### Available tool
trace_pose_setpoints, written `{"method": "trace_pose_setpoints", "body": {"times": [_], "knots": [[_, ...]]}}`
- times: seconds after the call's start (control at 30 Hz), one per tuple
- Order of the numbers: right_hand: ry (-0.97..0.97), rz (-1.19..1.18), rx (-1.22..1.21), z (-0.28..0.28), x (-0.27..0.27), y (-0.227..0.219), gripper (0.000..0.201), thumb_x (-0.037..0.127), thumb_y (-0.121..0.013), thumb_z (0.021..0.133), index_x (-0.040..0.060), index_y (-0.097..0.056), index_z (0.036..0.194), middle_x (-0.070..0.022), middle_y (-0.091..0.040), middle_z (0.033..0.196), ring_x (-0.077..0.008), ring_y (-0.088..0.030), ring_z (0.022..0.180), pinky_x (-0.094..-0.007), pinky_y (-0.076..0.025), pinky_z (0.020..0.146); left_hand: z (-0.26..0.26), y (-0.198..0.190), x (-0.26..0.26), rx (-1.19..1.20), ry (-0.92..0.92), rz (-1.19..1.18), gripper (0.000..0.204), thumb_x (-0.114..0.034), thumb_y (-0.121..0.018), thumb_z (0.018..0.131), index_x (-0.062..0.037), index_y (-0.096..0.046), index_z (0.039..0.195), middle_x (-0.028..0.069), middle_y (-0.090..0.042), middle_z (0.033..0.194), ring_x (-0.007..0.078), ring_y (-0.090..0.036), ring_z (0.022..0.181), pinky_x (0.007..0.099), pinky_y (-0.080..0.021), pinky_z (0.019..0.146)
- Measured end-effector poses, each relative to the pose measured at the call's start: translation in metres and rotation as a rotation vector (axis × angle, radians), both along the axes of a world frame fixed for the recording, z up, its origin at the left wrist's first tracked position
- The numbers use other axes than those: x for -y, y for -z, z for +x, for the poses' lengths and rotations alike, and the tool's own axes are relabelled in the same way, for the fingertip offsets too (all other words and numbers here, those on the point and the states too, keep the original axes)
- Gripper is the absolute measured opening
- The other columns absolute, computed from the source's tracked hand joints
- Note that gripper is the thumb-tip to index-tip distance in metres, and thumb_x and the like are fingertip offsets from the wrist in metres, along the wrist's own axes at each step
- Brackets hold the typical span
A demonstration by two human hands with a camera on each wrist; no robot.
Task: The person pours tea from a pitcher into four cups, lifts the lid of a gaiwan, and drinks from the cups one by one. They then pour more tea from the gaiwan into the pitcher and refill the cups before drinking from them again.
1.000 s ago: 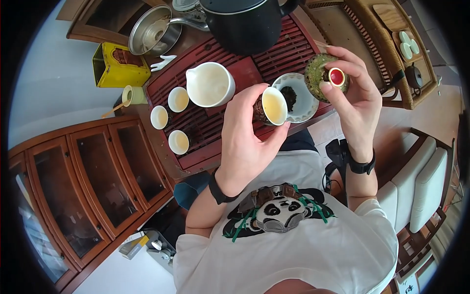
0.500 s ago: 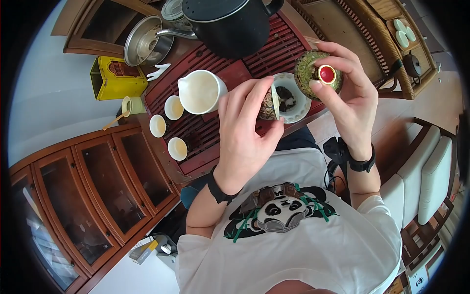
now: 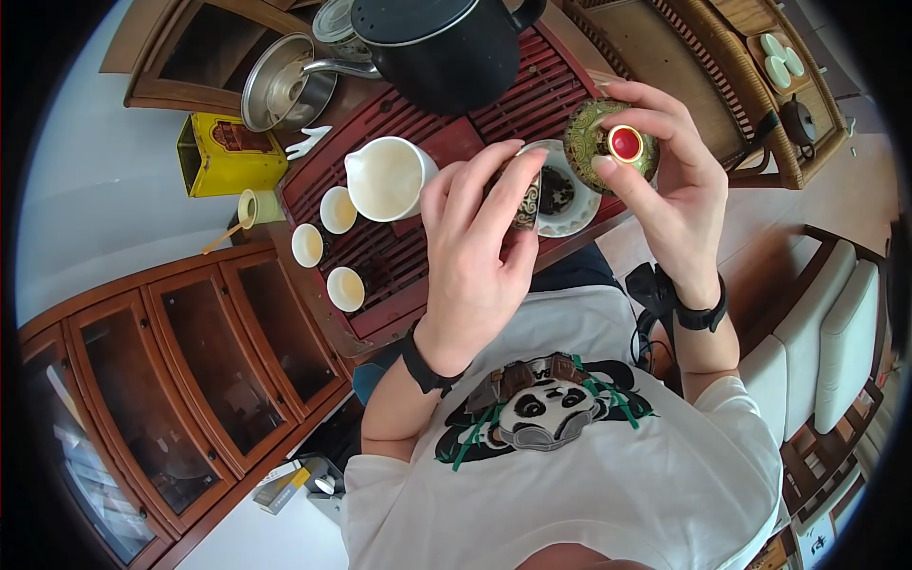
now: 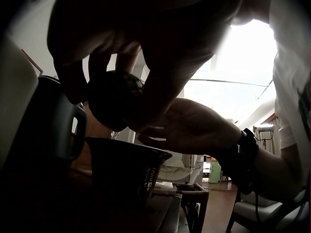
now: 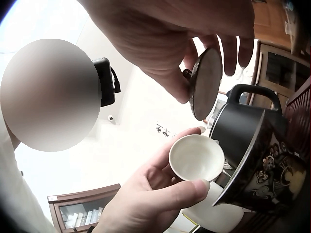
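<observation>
My left hand (image 3: 472, 256) grips a small patterned teacup (image 3: 528, 209), tilted on its side at the near edge of a wide lidded-type bowl (image 3: 587, 214). Wet dark tea leaves (image 3: 559, 197) lie inside that bowl. The cup's white inside (image 5: 197, 158) shows in the right wrist view. With thumb and fingers my right hand (image 3: 679, 190) pinches a green-and-gold patterned lid (image 3: 581, 142) by its red-centred knob, held above the bowl's far right side. In the left wrist view the cup (image 4: 114, 99) appears as a dark silhouette over the bowl (image 4: 126, 165).
A slatted red tea tray (image 3: 399, 275) bears a white pouring jug (image 3: 385, 180), several small cups of pale tea (image 3: 345, 289) and a black kettle (image 3: 437, 57). Beyond its left edge are a steel pan (image 3: 275, 90) and a yellow tin (image 3: 223, 157). A wicker shelf (image 3: 665, 71) stands at right.
The cup, earlier upright-facing with tea showing in it, has been tipped toward the bowl, so its patterned side now faces up. The lid stays in my right hand, slightly closer to the cup.
</observation>
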State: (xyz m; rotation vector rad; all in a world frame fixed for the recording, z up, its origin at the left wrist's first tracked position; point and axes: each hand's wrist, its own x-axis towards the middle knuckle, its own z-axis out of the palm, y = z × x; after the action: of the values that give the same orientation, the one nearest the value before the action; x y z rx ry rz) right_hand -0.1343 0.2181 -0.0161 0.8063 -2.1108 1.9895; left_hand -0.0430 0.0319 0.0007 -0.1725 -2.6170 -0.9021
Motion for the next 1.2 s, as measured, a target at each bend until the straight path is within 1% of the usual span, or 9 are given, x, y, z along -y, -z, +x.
{"method": "trace_pose_setpoints", "body": {"times": [0.2, 0.4, 0.47, 0.6, 0.67, 0.77, 0.93, 1.07, 1.2], "knots": [[-0.007, -0.002, -0.014, 0.0, 0.001, 0.001, 0.033, -0.001, -0.079, 0.084, -0.0027, -0.07, 0.115, -0.0164, -0.06, 0.135, -0.0216, -0.06, 0.122, -0.0336, -0.049, 0.103, 0.001, 0.004, 0.002, -0.014, 0.005, 0.005, 0.063, 0.004, -0.077, 0.07, -0.0066, -0.064, 0.131, 0.0099, -0.062, 0.134, 0.0294, -0.056, 0.124, 0.0407, -0.037, 0.108], [-0.018, -0.018, 0.012, 0.001, 0.003, 0.003, 0.033, -0.001, -0.079, 0.083, -0.0029, -0.07, 0.115, -0.0166, -0.06, 0.134, -0.023, -0.058, 0.125, -0.0349, -0.048, 0.105, 0.005, 0.011, 0.003, -0.065, -0.008, 0.161, 0.064, 0.008, -0.074, 0.072, -0.0055, -0.058, 0.132, 0.0132, -0.059, 0.134, 0.0346, -0.056, 0.119, 0.0453, -0.041, 0.105], [-0.025, -0.019, 0.025, 0.002, 0.004, 0.003, 0.033, -0.001, -0.079, 0.083, -0.003, -0.07, 0.115, -0.0165, -0.06, 0.135, -0.0233, -0.058, 0.125, -0.0352, -0.047, 0.106, 0.007, 0.014, 0.004, -0.054, -0.025, 0.25, 0.06, 0.004, -0.077, 0.077, -0.0023, -0.057, 0.133, 0.0155, -0.061, 0.134, 0.0306, -0.059, 0.124, 0.0412, -0.045, 0.108], [0.01, 0.02, 0.003, 0.003, 0.006, 0.005, 0.031, -0.001, -0.08, 0.082, -0.0024, -0.072, 0.112, -0.0149, -0.061, 0.131, -0.0241, -0.059, 0.123, -0.0352, -0.048, 0.105, 0.012, 0.016, 0.006, -0.078, -0.023, 0.269, 0.061, 0.005, -0.077, 0.078, -0.0004, -0.053, 0.134, 0.0161, -0.06, 0.135, 0.0271, -0.06, 0.123, 0.0392, -0.047, 0.106], [0.024, 0.043, -0.018, 0.003, 0.006, 0.006, 0.03, 0.0, -0.08, 0.082, -0.0015, -0.073, 0.111, -0.014, -0.062, 0.13, -0.0239, -0.06, 0.122, -0.0351, -0.048, 0.104, 0.016, 0.02, 0.006, -0.03, -0.041, 0.381, 0.064, 0.004, -0.079, 0.078, 0.0004, -0.051, 0.136, 0.0151, -0.059, 0.134, 0.0235, -0.061, 0.12, 0.0377, -0.049, 0.104], [0.017, 0.146, -0.003, 0.005, 0.008, 0.004, 0.029, 0.002, -0.081, 0.081, 0.0004, -0.075, 0.11, -0.0125, -0.064, 0.126, -0.0232, -0.061, 0.12, -0.0349, -0.048, 0.103, 0.021, 0.022, 0.009, -0.018, -0.038, 0.431, 0.067, 0.003, -0.081, 0.078, 0.0006, -0.048, 0.137, 0.0143, -0.059, 0.133, 0.0213, -0.062, 0.118, 0.0363, -0.05, 0.103], [-0.042, 0.109, 0.091, 0.007, 0.013, 0.011, 0.03, 0.004, -0.082, 0.08, 0.002, -0.075, 0.109, -0.0117, -0.066, 0.124, -0.0241, -0.061, 0.119, -0.0359, -0.048, 0.102, 0.031, 0.022, 0.013, -0.032, -0.07, 0.398, 0.07, 0.002, -0.083, 0.077, 0.0, -0.047, 0.137, 0.0148, -0.059, 0.132, 0.0221, -0.062, 0.118, 0.0364, -0.05, 0.103], [-0.077, 0.157, 0.034, 0.006, 0.014, 0.015, 0.03, 0.004, -0.083, 0.079, 0.0021, -0.075, 0.108, -0.0118, -0.066, 0.124, -0.0254, -0.061, 0.12, -0.037, -0.048, 0.103, 0.042, 0.023, 0.017, -0.038, -0.092, 0.346, 0.071, 0.003, -0.082, 0.077, -0.0004, -0.045, 0.138, 0.0178, -0.058, 0.135, 0.0229, -0.062, 0.119, 0.0367, -0.049, 0.103], [-0.111, 0.244, -0.017, 0.006, 0.014, 0.015, 0.029, 0.003, -0.081, 0.079, 0.002, -0.075, 0.107, -0.0118, -0.067, 0.125, -0.026, -0.06, 0.122, -0.0376, -0.047, 0.105, 0.059, 0.03, 0.016, 0.004, -0.154, 0.426, 0.069, 0.004, -0.08, 0.078, -0.0005, -0.044, 0.136, 0.0204, -0.058, 0.136, 0.0241, -0.061, 0.12, 0.0367, -0.049, 0.103]]}}
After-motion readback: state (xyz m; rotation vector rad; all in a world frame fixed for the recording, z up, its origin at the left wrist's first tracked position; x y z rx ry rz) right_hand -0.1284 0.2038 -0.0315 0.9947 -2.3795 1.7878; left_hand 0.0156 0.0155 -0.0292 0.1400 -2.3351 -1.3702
